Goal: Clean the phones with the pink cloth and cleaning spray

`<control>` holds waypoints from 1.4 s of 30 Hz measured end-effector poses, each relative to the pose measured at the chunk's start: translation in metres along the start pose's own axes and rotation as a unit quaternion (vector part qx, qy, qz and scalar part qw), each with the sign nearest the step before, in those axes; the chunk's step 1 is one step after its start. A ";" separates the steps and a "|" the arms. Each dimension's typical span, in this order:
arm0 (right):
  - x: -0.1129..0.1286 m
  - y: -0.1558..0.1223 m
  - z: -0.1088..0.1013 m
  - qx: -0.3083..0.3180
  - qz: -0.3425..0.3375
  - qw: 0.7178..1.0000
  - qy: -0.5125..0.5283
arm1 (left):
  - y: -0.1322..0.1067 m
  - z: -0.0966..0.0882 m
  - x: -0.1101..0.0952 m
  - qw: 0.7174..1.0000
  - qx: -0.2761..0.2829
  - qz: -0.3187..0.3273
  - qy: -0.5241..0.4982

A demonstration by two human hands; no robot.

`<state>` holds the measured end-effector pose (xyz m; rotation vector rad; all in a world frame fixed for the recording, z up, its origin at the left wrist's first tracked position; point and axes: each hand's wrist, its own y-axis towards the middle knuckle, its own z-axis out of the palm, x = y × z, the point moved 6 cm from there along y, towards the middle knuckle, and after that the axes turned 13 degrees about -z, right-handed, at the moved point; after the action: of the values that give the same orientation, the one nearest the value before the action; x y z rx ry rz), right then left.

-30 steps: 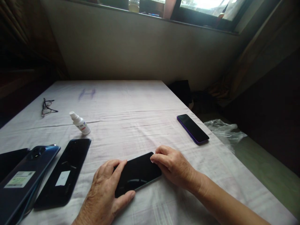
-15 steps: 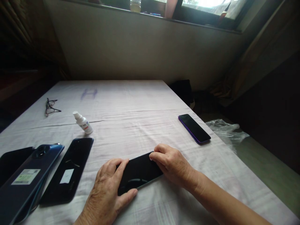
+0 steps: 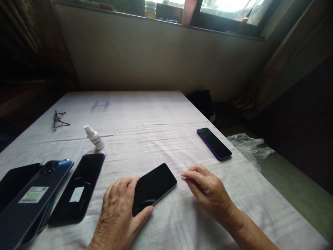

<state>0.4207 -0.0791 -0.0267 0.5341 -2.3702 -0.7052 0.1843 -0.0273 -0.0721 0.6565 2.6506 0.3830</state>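
Note:
A black phone [image 3: 154, 187] lies screen up on the white tablecloth [image 3: 145, 139] in front of me. My left hand [image 3: 121, 211] grips its near end, with fingers along the left edge and the thumb on the right edge. My right hand [image 3: 208, 191] rests on the cloth just right of the phone and does not touch it. Its fingertips are pinched together on a tiny pale bit that I cannot make out.
On the left lie a black phone [image 3: 78, 187] with a white sticker, a blue phone [image 3: 33, 198] with a label, and another dark one [image 3: 15, 178]. A small white spray bottle [image 3: 94, 137], glasses [image 3: 59, 119] and a purple-edged phone [image 3: 213, 143] lie farther out. The table edge runs along the right.
My right hand has come off the phone's far corner and moved right onto the cloth, fingertips pinched. The left hand still holds the phone, which has shifted slightly.

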 end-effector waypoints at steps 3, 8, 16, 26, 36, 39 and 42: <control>-0.003 -0.003 0.001 -0.022 0.019 1.000 -0.013 | -0.004 -0.004 -0.003 1.000 -0.002 0.013 0.006; 0.001 -0.008 0.020 0.026 0.024 0.998 -0.048 | -0.006 -0.009 -0.001 0.999 0.016 0.040 -0.009; 0.017 -0.015 0.032 0.043 -0.029 0.997 -0.060 | -0.007 -0.006 0.004 0.999 0.025 0.025 -0.031; 0.010 -0.011 0.028 0.032 0.016 0.995 -0.096 | -0.004 -0.003 -0.004 0.997 0.043 -0.007 -0.057; 0.009 -0.007 0.027 0.047 0.034 0.991 -0.122 | -0.007 0.000 0.009 0.988 0.121 0.043 -0.080; 0.022 -0.007 0.036 0.056 0.013 0.993 -0.104 | -0.009 0.002 0.017 0.982 0.161 0.056 -0.085; 0.032 -0.009 0.041 0.057 -0.010 0.994 -0.091 | -0.010 0.004 0.022 0.979 0.174 0.046 -0.095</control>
<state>0.3718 -0.0879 -0.0459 0.5649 -2.5905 -0.6536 0.1644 -0.0240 -0.0857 0.8774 2.5270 -0.1226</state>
